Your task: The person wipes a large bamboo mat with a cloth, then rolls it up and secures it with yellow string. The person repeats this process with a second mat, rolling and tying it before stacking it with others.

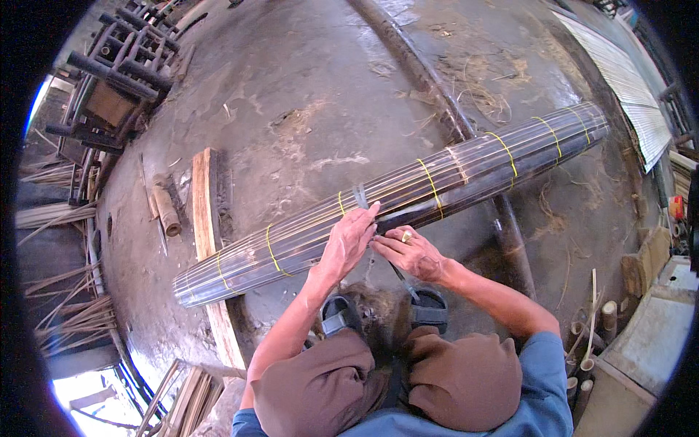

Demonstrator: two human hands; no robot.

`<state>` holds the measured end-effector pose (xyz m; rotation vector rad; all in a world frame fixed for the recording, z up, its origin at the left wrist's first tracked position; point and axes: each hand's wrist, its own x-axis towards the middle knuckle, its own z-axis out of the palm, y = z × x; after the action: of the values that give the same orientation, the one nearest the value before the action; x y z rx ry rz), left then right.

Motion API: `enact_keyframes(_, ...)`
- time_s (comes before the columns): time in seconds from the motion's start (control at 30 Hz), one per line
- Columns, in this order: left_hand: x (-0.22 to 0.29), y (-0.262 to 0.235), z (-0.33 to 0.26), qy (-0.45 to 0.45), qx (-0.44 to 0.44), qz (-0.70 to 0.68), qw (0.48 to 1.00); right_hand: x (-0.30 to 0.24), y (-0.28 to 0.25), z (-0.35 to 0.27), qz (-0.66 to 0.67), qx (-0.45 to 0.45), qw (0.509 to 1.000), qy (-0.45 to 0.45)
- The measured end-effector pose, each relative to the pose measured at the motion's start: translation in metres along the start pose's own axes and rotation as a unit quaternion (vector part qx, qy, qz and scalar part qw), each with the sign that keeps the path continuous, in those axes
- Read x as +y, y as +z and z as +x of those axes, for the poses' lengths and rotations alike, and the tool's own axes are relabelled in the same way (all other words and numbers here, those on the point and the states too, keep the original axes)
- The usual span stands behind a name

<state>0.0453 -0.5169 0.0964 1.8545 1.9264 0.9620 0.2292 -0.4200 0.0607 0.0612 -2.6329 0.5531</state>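
Note:
A long roll of dark slats (466, 167), bound at intervals with yellow cord, slants across in front of me. Around its middle runs a narrow dark grey strap (360, 195). My left hand (349, 239) lies on the near side of the roll, its fingers closed together over the strap. Close beside it, my right hand (413, 252), wearing a ring, pinches the strap at the roll's lower edge. A loose strap end hangs from there toward my right sandal (429, 309). The fingers partly hide where the strap meets.
Under the roll lie a wooden plank (206, 211) on the left and a dark pole (429, 80) on the right. A short bamboo piece (166, 210) rests beyond the plank. Dark frames (116, 80) are stacked far left; a pale slatted mat (619, 80) lies far right.

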Motion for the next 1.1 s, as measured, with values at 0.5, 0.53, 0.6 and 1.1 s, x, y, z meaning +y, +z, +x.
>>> enact_keyframes(0.5,-0.008,0.018,-0.013,-0.045,0.049,-0.067,0.996,-0.019,0.013,0.018,0.141,0.225,0.939,0.219)
enact_keyframes(0.53,-0.009,0.018,-0.014,-0.042,0.051,-0.067,0.996,-0.020,0.012,0.023,0.152,0.231,0.926,0.259)
enact_keyframes(0.6,-0.008,0.019,-0.014,-0.037,0.061,-0.075,0.995,-0.020,0.009,0.032,0.184,0.254,0.902,0.296)
enact_keyframes(1.1,-0.003,0.016,-0.018,-0.147,0.063,-0.113,0.981,-0.031,0.011,0.034,0.176,0.194,0.909,0.324)
